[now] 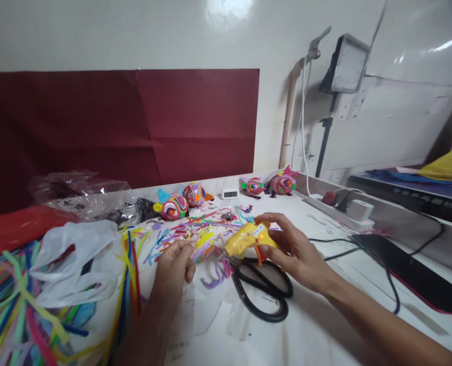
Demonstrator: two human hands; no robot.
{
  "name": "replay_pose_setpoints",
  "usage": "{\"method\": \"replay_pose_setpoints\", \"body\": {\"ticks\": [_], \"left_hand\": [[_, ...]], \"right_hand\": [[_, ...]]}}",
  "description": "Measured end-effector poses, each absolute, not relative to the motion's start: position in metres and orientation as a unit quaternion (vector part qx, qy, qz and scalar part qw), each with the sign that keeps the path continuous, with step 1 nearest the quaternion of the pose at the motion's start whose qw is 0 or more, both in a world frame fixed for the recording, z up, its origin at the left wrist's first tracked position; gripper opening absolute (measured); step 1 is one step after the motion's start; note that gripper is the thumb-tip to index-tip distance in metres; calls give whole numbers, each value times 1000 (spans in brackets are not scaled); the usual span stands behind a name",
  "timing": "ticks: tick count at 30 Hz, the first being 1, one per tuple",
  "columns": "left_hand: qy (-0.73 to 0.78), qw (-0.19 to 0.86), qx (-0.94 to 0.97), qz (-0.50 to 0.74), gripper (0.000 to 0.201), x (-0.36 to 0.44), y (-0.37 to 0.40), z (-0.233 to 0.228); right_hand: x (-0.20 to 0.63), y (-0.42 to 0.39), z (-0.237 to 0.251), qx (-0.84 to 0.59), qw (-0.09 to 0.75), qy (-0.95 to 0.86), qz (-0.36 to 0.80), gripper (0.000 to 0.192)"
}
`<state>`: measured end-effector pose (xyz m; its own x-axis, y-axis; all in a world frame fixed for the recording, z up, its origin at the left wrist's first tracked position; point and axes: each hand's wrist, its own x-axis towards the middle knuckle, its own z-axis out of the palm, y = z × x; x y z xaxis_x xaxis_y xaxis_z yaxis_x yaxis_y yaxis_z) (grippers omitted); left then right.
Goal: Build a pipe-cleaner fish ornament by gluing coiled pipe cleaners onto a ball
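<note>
A yellow hot glue gun [245,239] with an orange trigger is gripped in my right hand [298,249], its nozzle pointing left and down. My left hand [174,264] pinches a small coiled piece of coloured pipe cleaner [203,244], yellow and lilac, close to the nozzle. I cannot tell whether nozzle and piece touch. Below the glue gun lie scissors [283,307] with black loop handles; their blades are mostly hidden. A bent purple pipe cleaner [215,279] rests beside them. Short pipe cleaner scraps [165,241] lie scattered beyond my left hand.
Colourful fish-like figures [174,206] and a small white digital clock [230,193] stand along the back. Long pipe cleaners [20,310] and a white plastic bag [77,259] fill the left. At right are a power strip [340,213], cables and a black phone-like slab [416,274].
</note>
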<state>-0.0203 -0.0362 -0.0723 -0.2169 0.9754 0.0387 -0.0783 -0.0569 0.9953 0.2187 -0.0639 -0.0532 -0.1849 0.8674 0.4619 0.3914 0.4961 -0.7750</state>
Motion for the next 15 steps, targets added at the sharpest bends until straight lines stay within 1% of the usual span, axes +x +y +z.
{"method": "replay_pose_setpoints", "body": {"ticks": [4, 7, 11, 15], "left_hand": [[514, 449, 439, 584, 17, -20, -36, -73], [515, 448, 437, 586, 18, -20, -36, -74], [508, 454, 441, 584, 22, -20, -37, -74], [501, 465, 445, 579, 24, -20, -37, -74]], "right_hand": [[219, -65, -52, -436, 466, -745, 192, 44], [220, -64, -54, -451, 453, -746, 188, 49], [222, -63, -55, -460, 444, -739, 212, 51], [228, -60, -55, -448, 417, -735, 293, 51]]}}
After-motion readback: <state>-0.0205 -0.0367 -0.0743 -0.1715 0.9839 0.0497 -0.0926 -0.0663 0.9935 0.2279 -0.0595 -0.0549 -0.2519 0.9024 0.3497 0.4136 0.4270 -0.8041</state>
